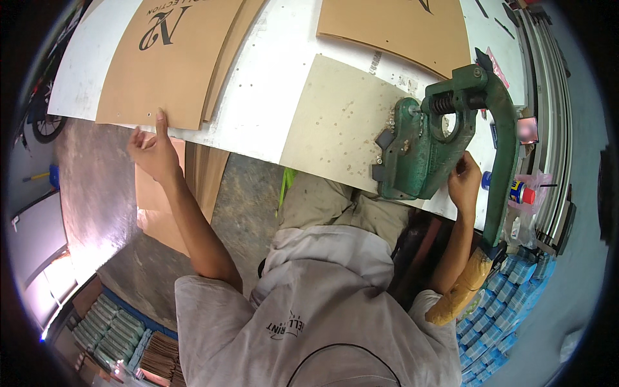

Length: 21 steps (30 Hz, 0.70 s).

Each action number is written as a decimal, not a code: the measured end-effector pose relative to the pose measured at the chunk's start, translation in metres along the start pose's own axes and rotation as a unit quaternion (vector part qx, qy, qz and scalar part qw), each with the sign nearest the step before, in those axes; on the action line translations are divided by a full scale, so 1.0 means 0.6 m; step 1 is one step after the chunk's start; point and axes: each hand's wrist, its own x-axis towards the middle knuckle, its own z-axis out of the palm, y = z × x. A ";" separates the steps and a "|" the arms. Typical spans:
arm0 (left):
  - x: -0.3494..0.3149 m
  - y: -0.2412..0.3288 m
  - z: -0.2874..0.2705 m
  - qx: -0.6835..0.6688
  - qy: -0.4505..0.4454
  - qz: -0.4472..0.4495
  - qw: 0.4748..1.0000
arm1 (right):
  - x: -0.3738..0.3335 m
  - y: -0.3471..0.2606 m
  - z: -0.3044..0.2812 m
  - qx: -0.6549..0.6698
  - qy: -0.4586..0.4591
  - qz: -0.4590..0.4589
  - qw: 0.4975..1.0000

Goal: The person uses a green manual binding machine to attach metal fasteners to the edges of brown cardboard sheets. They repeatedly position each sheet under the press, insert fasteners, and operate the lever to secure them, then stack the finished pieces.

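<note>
My left hand (pixel 157 158) is at the near edge of a brown paper sheet (pixel 164 80) with black print, at the left of the white table. One digit lies over the sheet beside a small punched hole, and the others curl below its edge. To the right stands a green hand press (pixel 419 151) with a spring and a long curved lever, on a grey board (pixel 335 116). Close behind its base, my right hand (pixel 465 187) has its fingers curled together. The press partly covers them, and what they hold cannot be made out.
More printed brown sheets (pixel 400 29) lie at the far side of the white table (pixel 258 84). A small can (pixel 519 191) with a red cap stands right of the lever. Brown sheets (pixel 209 180) lean below the table's left edge. Blue packs (pixel 503 303) are stacked at lower right.
</note>
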 end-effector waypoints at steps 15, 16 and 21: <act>-0.315 0.126 0.158 -0.169 -0.356 0.312 0.865 | 0.000 -0.033 0.003 -0.067 -0.018 -0.060 0.996; -0.327 0.128 0.168 -0.178 -0.386 0.309 0.851 | -0.001 -0.034 0.003 -0.068 -0.024 -0.049 0.996; -0.357 0.140 0.210 -0.196 -0.431 0.296 0.829 | -0.001 -0.047 0.006 0.044 0.043 -0.098 0.993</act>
